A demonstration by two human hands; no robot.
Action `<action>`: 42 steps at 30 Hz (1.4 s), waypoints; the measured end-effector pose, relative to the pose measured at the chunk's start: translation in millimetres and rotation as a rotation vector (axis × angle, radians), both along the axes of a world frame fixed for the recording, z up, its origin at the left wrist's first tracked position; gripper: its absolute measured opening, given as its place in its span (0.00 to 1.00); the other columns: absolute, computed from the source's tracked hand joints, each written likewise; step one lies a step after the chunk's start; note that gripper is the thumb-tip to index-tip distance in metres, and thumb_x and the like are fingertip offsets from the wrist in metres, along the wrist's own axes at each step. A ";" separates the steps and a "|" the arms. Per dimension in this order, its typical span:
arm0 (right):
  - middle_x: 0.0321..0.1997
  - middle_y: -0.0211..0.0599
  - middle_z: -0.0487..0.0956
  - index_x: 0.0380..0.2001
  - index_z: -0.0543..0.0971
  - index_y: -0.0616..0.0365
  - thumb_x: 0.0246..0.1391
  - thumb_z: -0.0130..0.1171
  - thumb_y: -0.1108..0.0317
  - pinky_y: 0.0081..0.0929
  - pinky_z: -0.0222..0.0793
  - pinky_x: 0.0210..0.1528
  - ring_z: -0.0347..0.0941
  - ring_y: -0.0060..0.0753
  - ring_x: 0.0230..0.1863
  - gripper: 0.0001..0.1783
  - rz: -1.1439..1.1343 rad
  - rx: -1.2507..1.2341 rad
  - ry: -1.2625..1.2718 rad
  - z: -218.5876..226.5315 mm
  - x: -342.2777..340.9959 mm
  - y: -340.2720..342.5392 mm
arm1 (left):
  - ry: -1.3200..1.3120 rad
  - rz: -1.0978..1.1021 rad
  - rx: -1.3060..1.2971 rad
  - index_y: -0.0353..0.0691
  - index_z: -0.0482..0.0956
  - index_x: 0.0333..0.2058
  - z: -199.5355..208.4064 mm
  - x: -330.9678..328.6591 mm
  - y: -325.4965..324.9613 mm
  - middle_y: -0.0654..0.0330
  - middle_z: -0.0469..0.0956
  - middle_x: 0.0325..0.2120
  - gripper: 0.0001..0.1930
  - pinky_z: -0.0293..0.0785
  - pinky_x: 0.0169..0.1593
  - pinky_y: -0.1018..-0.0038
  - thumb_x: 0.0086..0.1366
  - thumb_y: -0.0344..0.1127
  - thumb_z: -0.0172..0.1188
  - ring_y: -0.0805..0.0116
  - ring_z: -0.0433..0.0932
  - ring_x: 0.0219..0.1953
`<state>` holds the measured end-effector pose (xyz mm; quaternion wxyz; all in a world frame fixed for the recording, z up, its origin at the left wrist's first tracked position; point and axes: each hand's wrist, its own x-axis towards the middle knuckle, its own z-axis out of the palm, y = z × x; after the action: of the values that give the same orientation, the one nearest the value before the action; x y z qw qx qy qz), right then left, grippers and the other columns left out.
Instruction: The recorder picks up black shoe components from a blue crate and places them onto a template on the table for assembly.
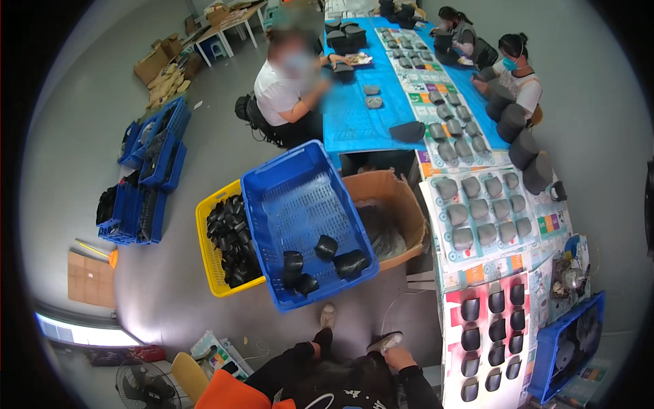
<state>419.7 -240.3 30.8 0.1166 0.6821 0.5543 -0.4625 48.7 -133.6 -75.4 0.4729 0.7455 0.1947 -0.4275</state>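
Note:
My right hand (pixel 398 359) is low in front of me, beside my right shoe, its fingers curled; anything inside them is hidden. A small patch of skin by my left shin looks like my left hand (pixel 315 350), its fingers hidden. Ahead of both hands, a blue plastic crate (pixel 293 160) lies tilted across a yellow crate (pixel 201 225). Several black curved pieces (pixel 352 263) sit in the blue crate's near end, and a heap of similar black pieces (pixel 231 235) fills the yellow one. To my right, rows of black curved pieces (pixel 470 339) lie on a pink-and-white sheet (pixel 454 382).
An open cardboard box (pixel 402 204) stands behind the blue crate. Grey pieces (pixel 478 208) lie in rows along the table, where several people sit working. Another blue crate (pixel 545 341) leans at the right. Stacked blue crates (pixel 176 167) and a fan (pixel 139 385) are at left.

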 end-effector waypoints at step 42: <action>0.63 0.50 0.78 0.66 0.70 0.62 0.65 0.64 0.67 0.43 0.72 0.64 0.76 0.52 0.62 0.29 -0.616 0.158 -0.057 -123.5 22.0 -105.0 | -1.156 1.197 0.527 0.27 0.81 0.56 220.3 52.4 136.7 0.42 0.73 0.67 0.22 0.78 0.52 0.60 0.63 0.14 0.54 0.49 0.83 0.49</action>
<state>441.8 -345.2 -92.7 -0.0668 0.8374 0.3524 -0.4124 101.1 3.1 144.9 0.4549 0.7032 0.3756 0.3969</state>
